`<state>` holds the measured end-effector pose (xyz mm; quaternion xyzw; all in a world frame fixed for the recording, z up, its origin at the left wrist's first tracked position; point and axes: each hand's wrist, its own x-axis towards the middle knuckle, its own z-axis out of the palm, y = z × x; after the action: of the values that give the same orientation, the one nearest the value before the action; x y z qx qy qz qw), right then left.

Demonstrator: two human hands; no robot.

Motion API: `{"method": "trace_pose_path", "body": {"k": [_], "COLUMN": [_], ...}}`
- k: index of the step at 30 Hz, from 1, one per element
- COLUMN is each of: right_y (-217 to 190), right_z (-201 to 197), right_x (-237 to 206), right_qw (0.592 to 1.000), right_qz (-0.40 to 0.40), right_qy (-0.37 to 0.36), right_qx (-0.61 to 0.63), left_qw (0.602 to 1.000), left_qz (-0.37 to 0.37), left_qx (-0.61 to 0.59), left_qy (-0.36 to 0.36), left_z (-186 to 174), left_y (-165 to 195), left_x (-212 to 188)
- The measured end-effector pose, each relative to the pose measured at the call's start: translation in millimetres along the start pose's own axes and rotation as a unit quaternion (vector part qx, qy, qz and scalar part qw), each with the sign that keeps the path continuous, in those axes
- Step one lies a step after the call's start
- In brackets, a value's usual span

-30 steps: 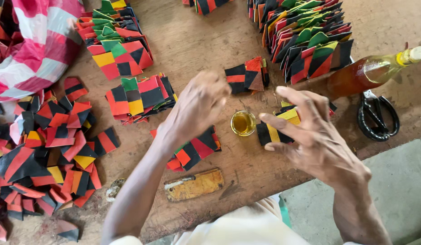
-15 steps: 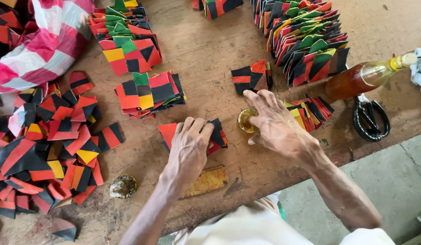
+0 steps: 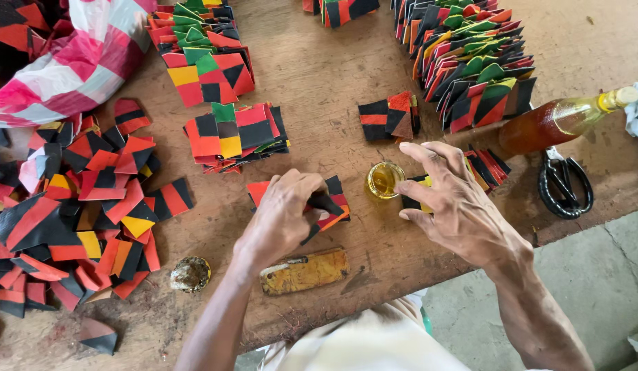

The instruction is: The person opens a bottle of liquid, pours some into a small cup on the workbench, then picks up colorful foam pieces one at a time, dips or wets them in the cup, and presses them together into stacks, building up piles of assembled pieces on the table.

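Observation:
My left hand (image 3: pixel 283 214) presses down on a small stack of black, red and orange patchwork pieces (image 3: pixel 333 200) on the wooden table (image 3: pixel 319 82), its fingers pinching a black flap of the top piece. My right hand (image 3: pixel 456 203) hovers just right of a small round cup of yellow liquid (image 3: pixel 384 180), fingers spread, its fingertips touching a small black and yellow piece (image 3: pixel 414 200) beside the cup. Nothing is gripped in the right hand.
Loose patchwork pieces (image 3: pixel 78 213) lie heaped at the left. Neat stacks (image 3: pixel 233 134) stand behind, with folded rows (image 3: pixel 470 62) at the back right. A bottle of amber liquid (image 3: pixel 553 124), black scissors (image 3: pixel 563 182), a yellow block (image 3: pixel 304 271) and a round lump (image 3: pixel 190 273) lie nearby.
My left hand moved down onto the stack in front and took hold of its top piece. My right hand swung from the right toward the cup and settled beside it.

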<state>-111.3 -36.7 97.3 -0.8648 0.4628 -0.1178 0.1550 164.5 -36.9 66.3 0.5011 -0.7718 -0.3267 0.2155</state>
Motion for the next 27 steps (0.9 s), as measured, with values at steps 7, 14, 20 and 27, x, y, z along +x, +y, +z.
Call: {"method": "trace_pose_path", "body": {"k": [7, 14, 20, 27], "right_y": [1.5, -1.3, -5.8, -9.1], "right_z": [-16.1, -6.3, 24.8, 26.3], "right_x": [-9.5, -20.5, -5.8, 0.4], "right_qw": [0.986, 0.938, 0.955, 0.958], "right_qz": [-0.021, -0.017, -0.075, -0.079], "right_qy": [0.153, 0.309, 0.152, 0.141], "right_qx": [-0.059, 0.159, 0.244, 0.238], "left_qw": [0.981, 0.777, 0.695, 0.708], "left_qz": [-0.049, -0.083, -0.053, -0.049], "left_qx": [-0.190, -0.612, -0.714, -0.702], "left_qy": [0.003, 0.120, 0.069, 0.061], "left_z": [-22.4, 2.8, 24.0, 41.4], "left_y": [-5.5, -21.2, -18.2, -18.2], "left_x": [-8.7, 8.2, 5.8, 6.6]}}
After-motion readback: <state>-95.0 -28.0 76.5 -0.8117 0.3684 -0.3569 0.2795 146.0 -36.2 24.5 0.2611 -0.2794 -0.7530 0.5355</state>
